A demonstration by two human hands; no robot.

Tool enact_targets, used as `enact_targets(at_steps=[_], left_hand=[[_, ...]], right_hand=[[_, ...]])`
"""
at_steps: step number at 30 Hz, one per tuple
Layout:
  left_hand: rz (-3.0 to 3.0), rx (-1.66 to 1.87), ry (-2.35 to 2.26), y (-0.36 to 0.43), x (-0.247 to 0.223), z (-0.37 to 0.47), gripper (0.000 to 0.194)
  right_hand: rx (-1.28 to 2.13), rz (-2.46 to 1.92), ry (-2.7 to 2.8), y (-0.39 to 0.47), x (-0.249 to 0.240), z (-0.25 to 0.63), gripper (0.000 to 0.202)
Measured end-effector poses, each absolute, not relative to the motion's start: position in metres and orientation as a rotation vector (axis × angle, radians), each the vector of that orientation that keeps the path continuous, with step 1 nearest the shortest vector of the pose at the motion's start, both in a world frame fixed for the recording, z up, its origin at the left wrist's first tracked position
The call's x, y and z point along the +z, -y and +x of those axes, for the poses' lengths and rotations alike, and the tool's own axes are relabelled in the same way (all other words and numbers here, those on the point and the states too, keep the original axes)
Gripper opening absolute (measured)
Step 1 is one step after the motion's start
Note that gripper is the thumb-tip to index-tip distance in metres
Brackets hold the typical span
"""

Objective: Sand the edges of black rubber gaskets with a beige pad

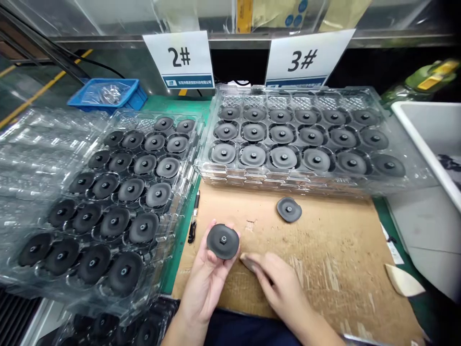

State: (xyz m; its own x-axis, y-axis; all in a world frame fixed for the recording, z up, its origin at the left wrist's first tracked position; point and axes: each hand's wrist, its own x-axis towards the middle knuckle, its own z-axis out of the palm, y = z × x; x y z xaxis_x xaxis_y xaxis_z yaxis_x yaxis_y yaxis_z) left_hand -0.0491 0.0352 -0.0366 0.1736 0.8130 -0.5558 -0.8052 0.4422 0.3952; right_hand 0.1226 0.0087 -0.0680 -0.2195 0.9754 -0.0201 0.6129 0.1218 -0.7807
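My left hand grips a round black plastic disc by its edge, its face with the small central post turned up towards me. Just to the right, my right hand is closed around a small greyish object, mostly hidden by the fingers, so its kind cannot be made out. Its tip lies close to the disc, apart from it. A second black disc lies on the cardboard sheet, beyond my right hand.
Clear plastic trays with black discs stand at the left and back. A pen lies beside the cardboard. A blue bin sits back left, a white bin right. Signs "2#" and "3#" hang behind.
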Motion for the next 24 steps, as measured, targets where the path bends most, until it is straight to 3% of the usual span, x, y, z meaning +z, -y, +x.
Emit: enact_targets(at_steps=[4, 9, 12, 14, 19, 24], left_hand=[[0.089, 1.097, -0.822, -0.028, -0.029, -0.038, 0.049], [0.165, 0.996, -0.823, -0.006, -0.021, -0.014, 0.058], [0.163, 0.904, -0.822, 0.009, -0.019, -0.008, 0.056], [0.192, 0.928, -0.865, 0.014, -0.017, -0.007, 0.055], [0.265, 0.954, -0.839, 0.020, -0.009, -0.010, 0.047], [0.336, 0.957, -0.858, 0.025, -0.005, -0.010, 0.069]], right_hand=[[0.936, -1.543, 1.809, -0.004, -0.045, 0.134, 0.024], [0.835, -1.344, 1.734, -0.004, 0.022, 0.132, 0.033], [0.993, -1.210, 1.925, 0.000, 0.048, 0.128, 0.030], [1.089, -1.225, 2.007, 0.002, 0.052, 0.128, 0.026], [0.776, -1.191, 1.858, 0.016, 0.044, 0.125, 0.033], [1.036, -1.188, 1.898, 0.029, 0.046, 0.130, 0.026]])
